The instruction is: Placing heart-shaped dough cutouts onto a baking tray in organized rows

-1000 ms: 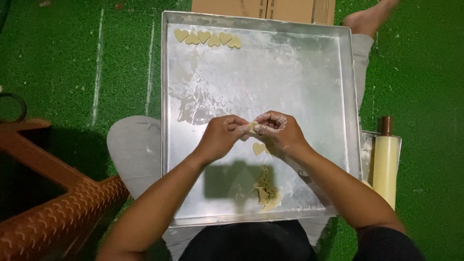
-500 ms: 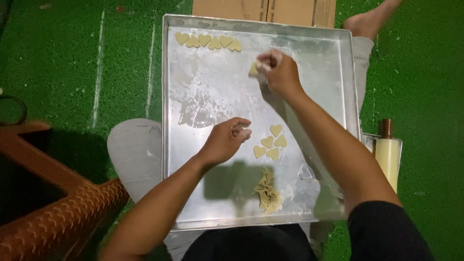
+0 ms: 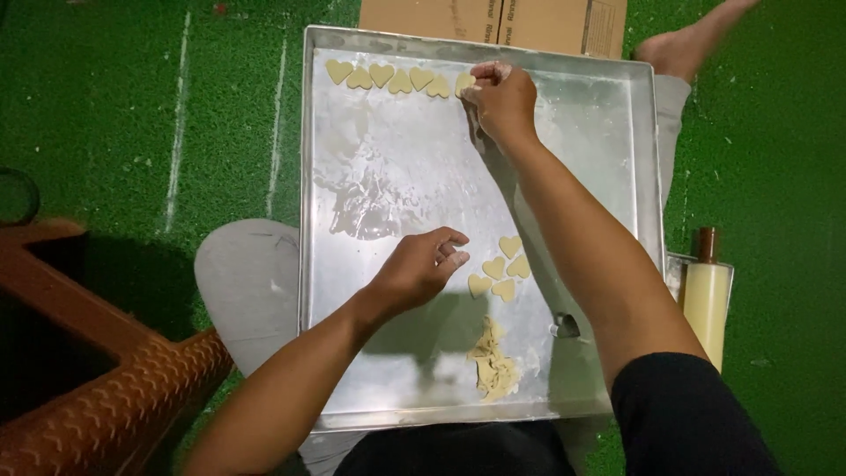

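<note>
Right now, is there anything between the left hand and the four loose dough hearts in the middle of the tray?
Nothing visible. The left hand hovers just left of the four hearts, with only bare floured tray between them. The dough scraps and the cutter lie nearer the person, off that path.

Floor [image 3: 106, 115]: green artificial turf, short pile, covering the whole visible area. Two pale stripes [image 3: 176, 123] run roughly parallel across it at the left, and small white specks are scattered over the green. Furniture: an orange-brown plastic piece [image 3: 97, 397] with a textured edge occupies the lower left corner; its inner part lies in dark shadow. A cardboard box [image 3: 493, 22] lies on the turf at the top edge. A dark round object [image 3: 16, 196] sits at the far left, partly cut off. Light: even, from above, with soft shadows.
</note>
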